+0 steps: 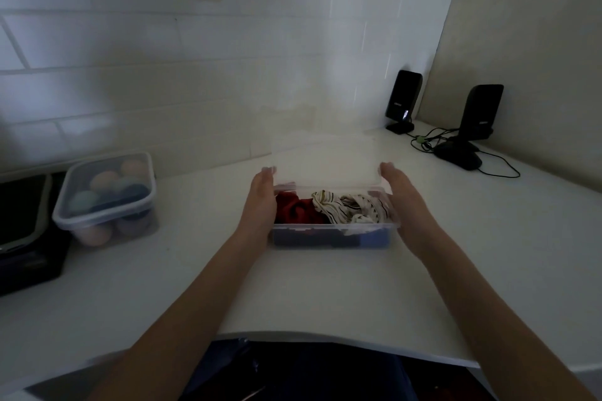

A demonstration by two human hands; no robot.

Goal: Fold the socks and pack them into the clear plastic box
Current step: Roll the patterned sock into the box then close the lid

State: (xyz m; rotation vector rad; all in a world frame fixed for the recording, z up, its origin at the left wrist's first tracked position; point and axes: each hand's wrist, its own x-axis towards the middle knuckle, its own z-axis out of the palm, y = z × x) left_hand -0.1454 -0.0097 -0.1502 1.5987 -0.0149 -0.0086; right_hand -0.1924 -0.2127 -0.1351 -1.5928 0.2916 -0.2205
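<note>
The clear plastic box sits on the white counter in front of me. Inside lie a red sock on the left and a white striped sock on the right, over darker blue socks at the bottom. Its translucent lid is tilted up over the far half of the box. My left hand grips the lid and box at the left end. My right hand grips them at the right end.
A lidded clear container of coloured balls stands to the left, beside a dark device. Two black speakers with cables and a black mouse sit at the back right. The tiled wall is close behind.
</note>
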